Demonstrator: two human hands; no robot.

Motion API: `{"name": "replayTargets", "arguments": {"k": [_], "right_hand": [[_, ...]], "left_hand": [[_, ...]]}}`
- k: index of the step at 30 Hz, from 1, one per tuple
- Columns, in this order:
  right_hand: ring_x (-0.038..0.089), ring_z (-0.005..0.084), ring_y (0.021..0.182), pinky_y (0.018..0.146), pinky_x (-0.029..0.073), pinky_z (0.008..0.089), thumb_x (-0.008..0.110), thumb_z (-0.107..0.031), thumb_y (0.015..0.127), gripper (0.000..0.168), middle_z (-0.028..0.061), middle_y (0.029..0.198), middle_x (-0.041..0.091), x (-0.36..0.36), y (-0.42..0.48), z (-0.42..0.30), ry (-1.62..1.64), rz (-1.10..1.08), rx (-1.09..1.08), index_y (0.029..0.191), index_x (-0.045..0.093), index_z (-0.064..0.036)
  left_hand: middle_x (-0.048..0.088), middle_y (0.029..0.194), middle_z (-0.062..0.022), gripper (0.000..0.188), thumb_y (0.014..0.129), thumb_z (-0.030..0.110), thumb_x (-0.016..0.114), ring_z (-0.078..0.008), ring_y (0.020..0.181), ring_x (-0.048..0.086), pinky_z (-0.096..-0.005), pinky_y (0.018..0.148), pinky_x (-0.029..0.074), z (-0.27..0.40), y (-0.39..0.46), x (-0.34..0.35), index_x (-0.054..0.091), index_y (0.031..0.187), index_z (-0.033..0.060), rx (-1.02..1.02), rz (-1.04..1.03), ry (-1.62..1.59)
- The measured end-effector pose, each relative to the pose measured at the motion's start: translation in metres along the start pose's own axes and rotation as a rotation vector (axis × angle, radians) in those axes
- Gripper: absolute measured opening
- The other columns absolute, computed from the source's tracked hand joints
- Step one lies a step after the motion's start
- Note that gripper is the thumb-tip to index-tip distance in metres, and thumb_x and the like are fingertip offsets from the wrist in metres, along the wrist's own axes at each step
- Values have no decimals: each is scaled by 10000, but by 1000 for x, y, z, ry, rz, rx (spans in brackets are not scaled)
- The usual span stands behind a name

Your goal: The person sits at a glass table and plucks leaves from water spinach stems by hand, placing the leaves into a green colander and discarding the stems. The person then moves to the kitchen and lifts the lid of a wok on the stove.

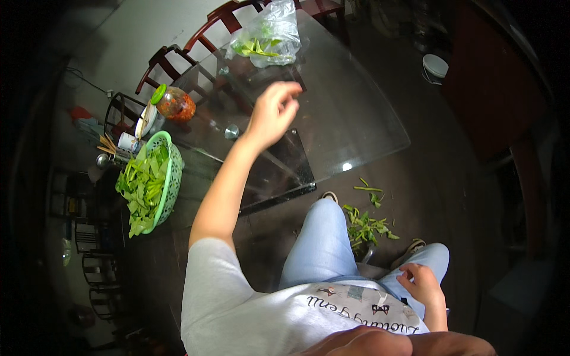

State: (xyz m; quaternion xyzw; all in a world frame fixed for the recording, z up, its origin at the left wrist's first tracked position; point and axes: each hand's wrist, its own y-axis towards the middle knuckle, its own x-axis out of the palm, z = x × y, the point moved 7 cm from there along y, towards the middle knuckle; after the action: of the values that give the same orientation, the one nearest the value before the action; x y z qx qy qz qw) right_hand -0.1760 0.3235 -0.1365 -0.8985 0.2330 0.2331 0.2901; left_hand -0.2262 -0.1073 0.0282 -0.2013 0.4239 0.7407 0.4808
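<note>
My left hand [277, 111] is raised over the glass tabletop [356, 120], fingers loosely bent, with nothing seen in it. Beyond its fingertips lies a clear plastic bag [278, 35] with green leafy stems [258, 48] in it. At the left stands a green perforated plastic basket [173, 191] heaped with leafy greens [147, 182]. My right hand [418, 280] rests by my right thigh, fingers loosely curled and holding nothing visible. Plucked stems and leaves [367, 224] lie on the floor beyond my knees.
A jar of red contents with a green lid [177, 103], a white plate [146, 120] with chopsticks and a cup [128, 141] stand at the table's left. Dark red wooden chairs [218, 22] line its far side. A white bucket [435, 66] is on the floor at the right.
</note>
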Motion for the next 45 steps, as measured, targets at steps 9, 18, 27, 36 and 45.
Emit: {"name": "replayTargets", "arguments": {"k": [9,18,27,36,45], "right_hand": [[605,288,700,629,480,352,667,-195,726,288,145,779,620,-3,6,6,-72,-8,121,921,608,9],[594,284,698,634,473,355,661,-182,733,266,148,765,613,6,2,8,-47,4,81,914,614,7],[612,289,692,630,488,351,661,-177,728,253,155,740,628,-3,-3,-6,-170,27,28,892,615,10],[589,250,676,606,475,326,667,-90,703,194,140,740,589,-12,-7,-49,0,105,-199,859,603,6],[546,147,827,569,449,230,585,32,747,350,65,1039,530,-85,39,-228,55,563,-821,1085,537,-48]], "left_hand": [[631,875,-125,234,817,95,392,-300,882,593,-503,748,418,-120,77,14,607,908,78,-232,107,885],[558,998,-151,251,806,49,508,-310,894,570,-355,755,461,22,15,18,569,1050,29,21,-12,290],[538,1098,-116,308,686,57,566,-282,1003,529,-362,837,431,15,-8,27,585,992,84,-31,-390,333],[556,835,-76,91,681,116,586,-252,831,561,-387,732,411,49,-13,-13,550,753,72,210,20,596],[613,792,-124,136,749,59,545,-269,679,606,-345,603,467,65,-17,-45,589,878,48,18,77,282]]}}
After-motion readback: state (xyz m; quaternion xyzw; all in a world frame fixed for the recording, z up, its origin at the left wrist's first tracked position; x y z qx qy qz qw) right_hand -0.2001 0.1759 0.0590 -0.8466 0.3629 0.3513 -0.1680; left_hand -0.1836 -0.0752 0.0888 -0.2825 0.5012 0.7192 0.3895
